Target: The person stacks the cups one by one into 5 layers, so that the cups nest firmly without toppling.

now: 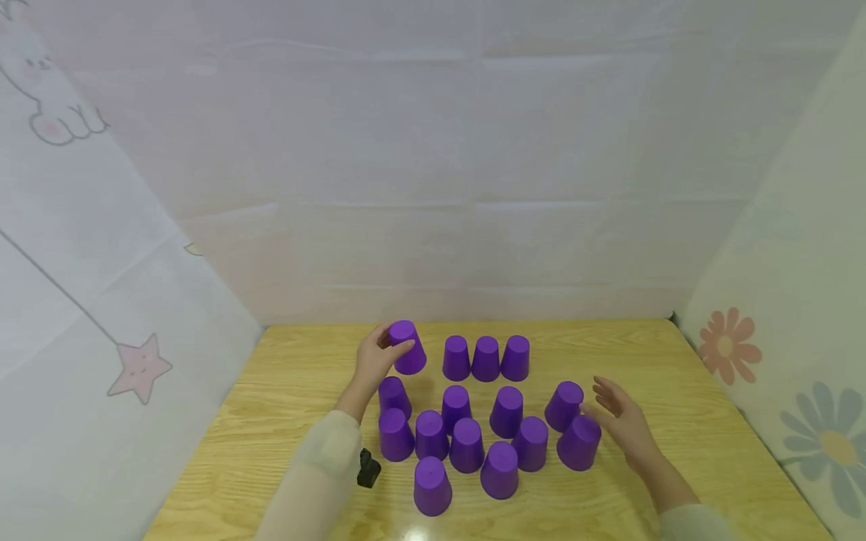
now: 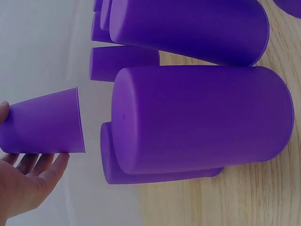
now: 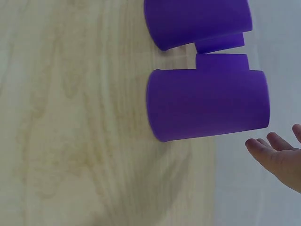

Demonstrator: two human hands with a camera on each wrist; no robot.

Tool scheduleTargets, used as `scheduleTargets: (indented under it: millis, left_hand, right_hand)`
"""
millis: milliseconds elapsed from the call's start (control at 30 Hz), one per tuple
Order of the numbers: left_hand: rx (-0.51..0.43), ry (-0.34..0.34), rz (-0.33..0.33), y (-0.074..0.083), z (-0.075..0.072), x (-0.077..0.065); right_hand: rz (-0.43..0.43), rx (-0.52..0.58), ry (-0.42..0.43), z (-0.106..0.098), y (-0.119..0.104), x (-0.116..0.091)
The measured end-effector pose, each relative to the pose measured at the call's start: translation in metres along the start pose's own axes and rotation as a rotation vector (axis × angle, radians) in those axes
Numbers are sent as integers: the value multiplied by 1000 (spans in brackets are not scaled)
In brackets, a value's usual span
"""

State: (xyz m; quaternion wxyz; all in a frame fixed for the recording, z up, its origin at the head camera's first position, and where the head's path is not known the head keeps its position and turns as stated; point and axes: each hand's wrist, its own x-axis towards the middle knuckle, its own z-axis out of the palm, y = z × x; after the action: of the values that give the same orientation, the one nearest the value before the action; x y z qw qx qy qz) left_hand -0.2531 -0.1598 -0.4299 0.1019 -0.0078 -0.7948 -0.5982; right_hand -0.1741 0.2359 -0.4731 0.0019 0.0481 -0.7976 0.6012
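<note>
My left hand (image 1: pixel 372 362) grips an upside-down purple cup (image 1: pixel 410 355) at the back left of the table, thumb on the near side. In the left wrist view this cup (image 2: pixel 42 123) is apart from the other cups, its rim facing the tabletop. My right hand (image 1: pixel 625 422) is beside the rightmost cups, a nearer one (image 1: pixel 579 443) and one behind it (image 1: pixel 564 406). Its fingers are spread and extended. In the right wrist view a gap separates the right hand (image 3: pixel 282 157) from the nearest cup (image 3: pixel 207 104).
Three upside-down cups stand in a back row, the middle one (image 1: pixel 485 359) among them. Several more, such as a front cup (image 1: pixel 432 487), stand about the middle of the wooden table (image 1: pixel 230 458). A small black object (image 1: pixel 368 469) lies by the left forearm. A pale cloth wall (image 1: pixel 473 188) rises behind.
</note>
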Motion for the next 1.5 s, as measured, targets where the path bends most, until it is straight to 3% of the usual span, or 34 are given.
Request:
scheduleTargets:
  millis: [267,500,833,1100,1500]
  left_hand:
    - [-31,25,-95,-7,12,11]
    - [-12,34,-77,-9,24,22]
    - [21,51,-108,-30,35,38]
    - [57,71,-141,-46,41,38]
    - [112,54,-194,-50,50,37]
  right_hand:
    - [35,34,19,1,12,-16]
    - [86,44,15,4,19,-26]
    - [128,53,57,11,25,-31]
    - [133,66,67,17,26,-31]
    - [136,84,120,25,33,-31]
